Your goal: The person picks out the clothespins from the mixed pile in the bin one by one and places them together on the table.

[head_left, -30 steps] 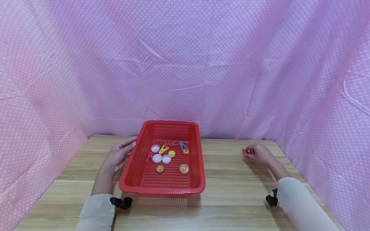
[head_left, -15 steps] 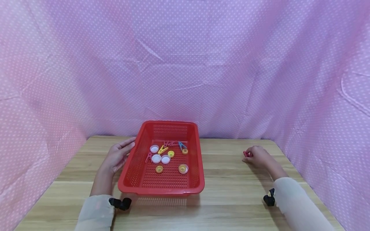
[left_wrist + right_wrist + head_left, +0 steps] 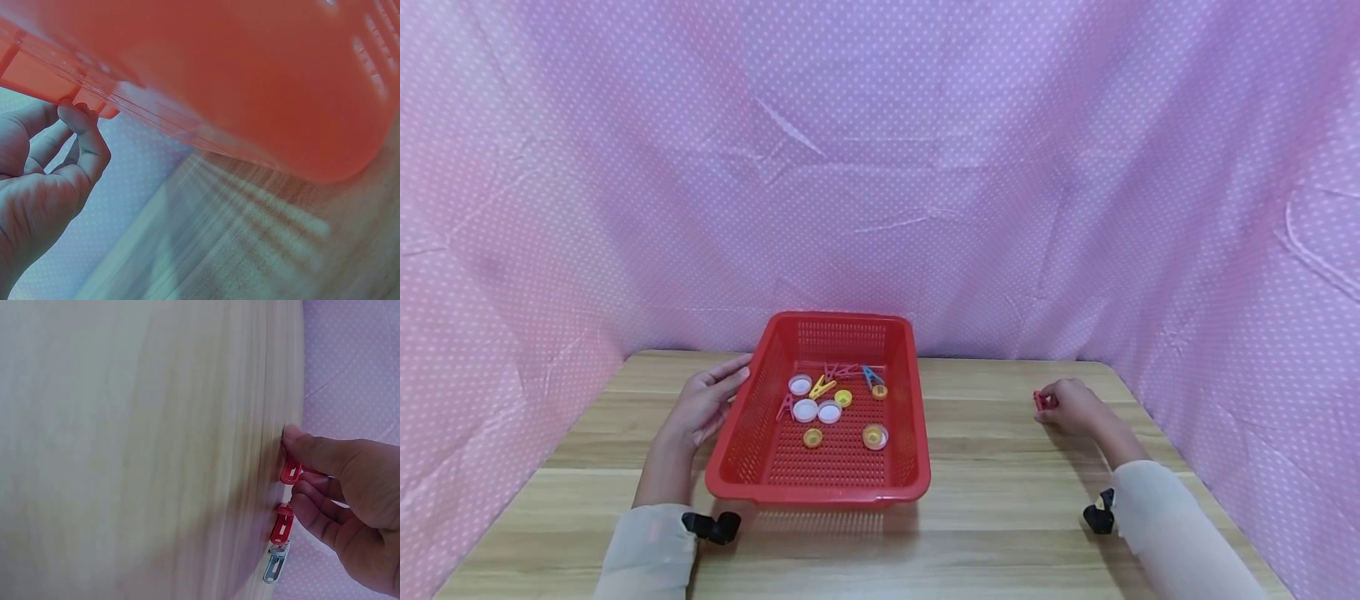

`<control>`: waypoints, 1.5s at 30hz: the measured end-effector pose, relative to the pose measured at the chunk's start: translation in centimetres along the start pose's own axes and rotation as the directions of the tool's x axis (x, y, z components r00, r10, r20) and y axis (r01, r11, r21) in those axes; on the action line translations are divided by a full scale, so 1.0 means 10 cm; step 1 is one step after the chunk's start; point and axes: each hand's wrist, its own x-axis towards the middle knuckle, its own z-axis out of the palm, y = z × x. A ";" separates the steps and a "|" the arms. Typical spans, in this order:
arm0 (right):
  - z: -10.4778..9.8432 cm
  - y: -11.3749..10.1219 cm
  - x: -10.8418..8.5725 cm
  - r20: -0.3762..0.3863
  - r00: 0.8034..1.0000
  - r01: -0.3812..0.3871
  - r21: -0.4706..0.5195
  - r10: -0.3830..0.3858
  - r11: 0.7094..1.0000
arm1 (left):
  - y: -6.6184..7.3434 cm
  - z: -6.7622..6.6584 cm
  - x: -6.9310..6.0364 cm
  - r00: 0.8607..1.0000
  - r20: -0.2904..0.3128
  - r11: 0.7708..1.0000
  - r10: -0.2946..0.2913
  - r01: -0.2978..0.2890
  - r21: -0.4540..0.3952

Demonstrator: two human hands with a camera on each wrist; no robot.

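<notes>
Inside the red basket [image 3: 808,495] lies 1 blue clip [image 3: 869,374].

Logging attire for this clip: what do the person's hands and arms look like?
The left hand and right hand are gloveless. An off-white fabric left sleeve and matching right sleeve leave the wrists bare. A small black device sits at the left cuff; a second black device, with a pale patch, at the right.

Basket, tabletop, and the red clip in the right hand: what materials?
Basket: likely molded plastic, semi-gloss; smooth sheen, regular perforated walls.
Tabletop: wood or wood-look laminate, satin; grain shows, but that doesn't settle which.
Red clip: probably plastic, smooth; even saturated color, clean slot. Too small to confirm.
</notes>
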 end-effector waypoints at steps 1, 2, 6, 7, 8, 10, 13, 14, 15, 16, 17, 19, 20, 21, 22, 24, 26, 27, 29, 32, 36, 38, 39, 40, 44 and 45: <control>0.00 0.00 0.01 0.000 1.000 -0.011 -0.001 0.011 1.000 | 0.00 0.00 0.00 1.000 0.003 1.000 -0.001 0.001 -0.006; 0.00 0.00 0.01 -0.001 1.000 -0.017 -0.002 0.017 1.000 | 0.00 0.00 0.00 1.000 0.001 1.000 -0.001 0.001 -0.010; -0.01 -0.01 0.01 -0.004 1.000 -0.029 0.005 0.029 1.000 | 0.00 0.02 -0.01 1.000 -0.010 1.000 -0.008 0.008 -0.012; -0.01 -0.01 0.00 -0.005 1.000 -0.028 0.005 0.028 1.000 | 0.00 0.02 -0.01 1.000 -0.013 1.000 -0.012 0.012 -0.010; -0.01 -0.01 -0.01 -0.005 1.000 -0.027 0.009 0.027 1.000 | 0.00 0.02 -0.01 1.000 -0.016 1.000 -0.012 0.012 -0.006; -0.03 0.00 -0.01 -0.004 1.000 -0.027 0.012 0.027 1.000 | 0.00 0.03 -0.01 1.000 -0.018 1.000 -0.015 0.015 0.001; -0.09 -0.03 -0.01 0.004 1.000 -0.028 0.014 0.028 1.000 | 0.01 0.03 -0.02 1.000 -0.017 1.000 -0.015 0.015 0.002; -0.13 -0.04 0.00 0.004 1.000 -0.029 0.006 0.029 1.000 | 0.01 0.03 -0.02 1.000 -0.019 1.000 -0.014 0.014 0.001; -0.16 -0.06 0.01 0.000 1.000 -0.027 -0.001 0.027 1.000 | 0.01 0.03 -0.02 1.000 -0.019 1.000 -0.017 0.017 -0.002; -0.20 -0.08 0.02 -0.006 1.000 -0.027 -0.003 0.027 1.000 | 0.02 0.03 -0.01 1.000 -0.023 1.000 -0.014 0.014 -0.002; -0.24 -0.11 0.04 -0.009 1.000 -0.029 -0.005 0.029 1.000 | 0.02 0.02 -0.01 1.000 -0.024 1.000 -0.014 0.014 -0.003; -0.32 -0.16 0.08 -0.022 0.999 -0.025 -0.005 0.025 1.000 | 0.03 0.02 0.00 1.000 -0.024 1.000 -0.014 0.014 -0.010; -0.36 -0.18 0.10 -0.030 0.999 -0.022 -0.007 0.022 1.000 | 0.04 0.02 0.00 1.000 -0.025 1.000 -0.012 0.012 -0.011; -0.39 -0.21 0.12 -0.037 0.999 -0.014 0.000 0.014 1.000 | 0.04 0.02 0.00 1.000 -0.023 1.000 -0.012 0.012 -0.014; -0.42 -0.24 0.14 -0.043 0.999 -0.008 0.005 0.009 1.000 | 0.04 0.02 0.00 1.000 -0.023 1.000 -0.011 0.011 -0.016; -0.46 -0.28 0.19 -0.057 0.998 0.010 0.005 -0.009 1.000 | 0.04 0.02 0.00 1.000 -0.019 1.000 -0.015 0.014 -0.020; -0.50 -0.33 0.23 -0.063 0.998 0.028 0.003 -0.028 1.000 | 0.03 0.02 0.01 1.000 -0.014 1.000 -0.019 0.019 -0.021; -0.51 -0.36 0.25 -0.059 0.998 0.033 0.014 -0.033 0.999 | 0.03 0.01 0.01 1.000 -0.011 1.000 -0.021 0.020 -0.021; -0.54 -0.42 0.30 -0.053 0.998 0.033 0.024 -0.032 0.999 | 0.02 0.01 0.01 1.000 -0.008 1.000 -0.021 0.021 -0.018; -0.59 -0.53 0.36 -0.048 0.998 0.041 0.020 -0.040 0.999 | 0.01 0.02 0.03 1.000 -0.004 1.000 -0.024 0.023 -0.015; -0.64 -0.69 0.47 -0.047 0.997 0.067 -0.006 -0.068 0.998 | 0.03 0.03 0.03 0.999 -0.025 0.999 -0.037 0.036 -0.007; -0.64 -0.79 0.53 -0.047 0.995 0.083 -0.007 -0.083 0.997 | 0.03 0.02 0.01 0.998 -0.042 0.999 -0.039 0.040 0.007; -0.64 -0.83 0.56 -0.045 0.995 0.089 -0.009 -0.089 0.996 | 0.04 0.02 0.01 0.998 -0.048 0.999 -0.042 0.043 0.016; -0.63 -0.87 0.59 -0.046 0.994 0.096 -0.009 -0.097 0.995 | 0.04 0.01 0.00 0.998 -0.055 0.999 -0.041 0.042 0.024; -0.63 -1.03 0.68 -0.050 0.989 0.141 -0.016 -0.142 0.990 | 0.04 0.01 0.00 0.998 -0.045 0.999 -0.038 0.039 0.027; -0.64 -1.06 0.69 -0.048 0.988 0.147 -0.018 -0.148 0.989 | 0.04 0.02 0.01 0.999 -0.034 0.999 -0.040 0.041 0.024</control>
